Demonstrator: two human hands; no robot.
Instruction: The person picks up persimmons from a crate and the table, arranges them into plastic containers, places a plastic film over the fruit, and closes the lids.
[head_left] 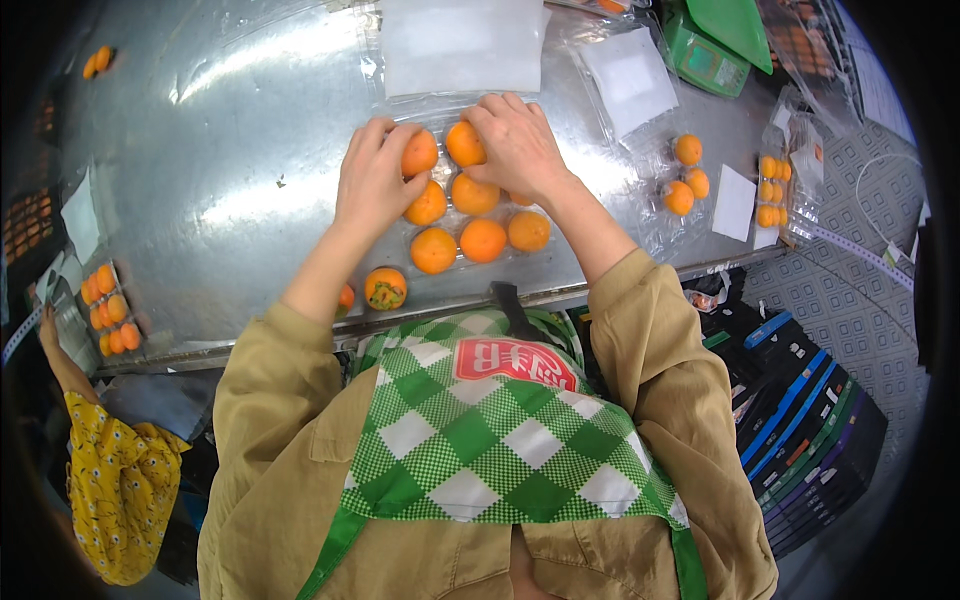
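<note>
1. Holding with bent fingers, the left hand [375, 165] is curled part-way around the far left orange fruit [419, 152]. If it squeezes too hard, the soft skin could get a bruise.

2. Curving over the neighbour fruit [465, 143], the right hand [522, 145] has its fingers half bent too, with the thumb low on the side. I cannot tell how tight either grip is. A loose grip might let a round fruit slip.

3. These fruits sit in a clear plastic tray [454, 222] on the shiny metal table [250, 200], right in front of the person. Thin plastic on smooth metal may slide if one hand pushes harder.

4. The two held fruits are near each other, so pressing both hands inward could make them bump.

5. The right hand hides the tray's far right part. A half-covered fruit [520, 198] peeks out below the wrist, and it could get knocked because it is hard to see.

6. One loose fruit [385, 288], leafy top showing, lies outside the tray near the table's front edge. A bump from the left sleeve [285, 360] might roll it off.
</note>
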